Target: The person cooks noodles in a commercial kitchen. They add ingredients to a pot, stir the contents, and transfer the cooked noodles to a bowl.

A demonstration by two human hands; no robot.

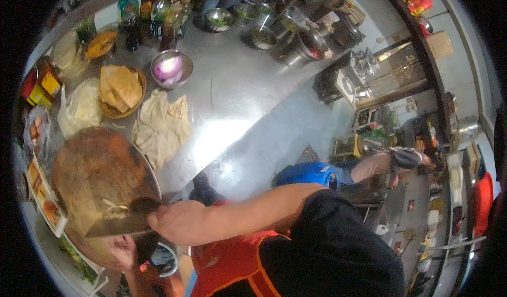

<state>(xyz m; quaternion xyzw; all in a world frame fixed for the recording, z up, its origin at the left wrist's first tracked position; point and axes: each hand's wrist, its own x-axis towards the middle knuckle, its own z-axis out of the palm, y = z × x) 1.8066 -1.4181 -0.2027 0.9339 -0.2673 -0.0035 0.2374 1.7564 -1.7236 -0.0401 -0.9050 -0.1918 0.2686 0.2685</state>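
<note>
My right hand grips the handle end of a broad cleaver. Its dark blade lies low over a round wooden chopping block. A few pale slivers of food are on the block along the blade's far side; what they are is too blurred to tell. Close to the blade's near side is my left hand, by the block's near edge. Its fingers are blurred and partly hidden by the cleaver, so I cannot tell whether they hold anything.
A crumpled cloth, a brown-paper-lined basket and a metal bowl of peeled onions sit beyond the block. Bottles and metal pots stand farther back. Another person is across the aisle, near a blue bin.
</note>
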